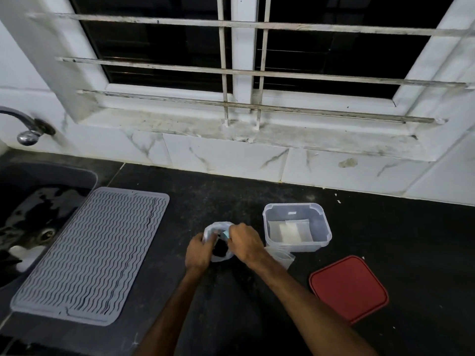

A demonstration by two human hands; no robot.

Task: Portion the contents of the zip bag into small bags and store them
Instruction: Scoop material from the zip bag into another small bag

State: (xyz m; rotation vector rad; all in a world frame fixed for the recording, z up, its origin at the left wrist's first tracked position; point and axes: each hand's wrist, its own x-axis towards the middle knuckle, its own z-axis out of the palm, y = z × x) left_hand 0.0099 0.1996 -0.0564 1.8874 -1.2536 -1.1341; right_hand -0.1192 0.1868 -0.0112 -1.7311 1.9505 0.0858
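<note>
Holding the bag (218, 242) open on the worktop (231, 196), my left hand (199, 250) grips its near-left rim, my right hand (244, 241) pinching a small blue scoop (225, 235) over it.

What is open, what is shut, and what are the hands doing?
Zip bag: open at the top, dark stuff inside, held by both hands.
Left hand: gripping the bag's side.
Right hand: at the bag's mouth, on something light blue.
Clear container: open, small bags inside.
Red lid: off, flat on the counter.
Tap: no water seen running.
</note>
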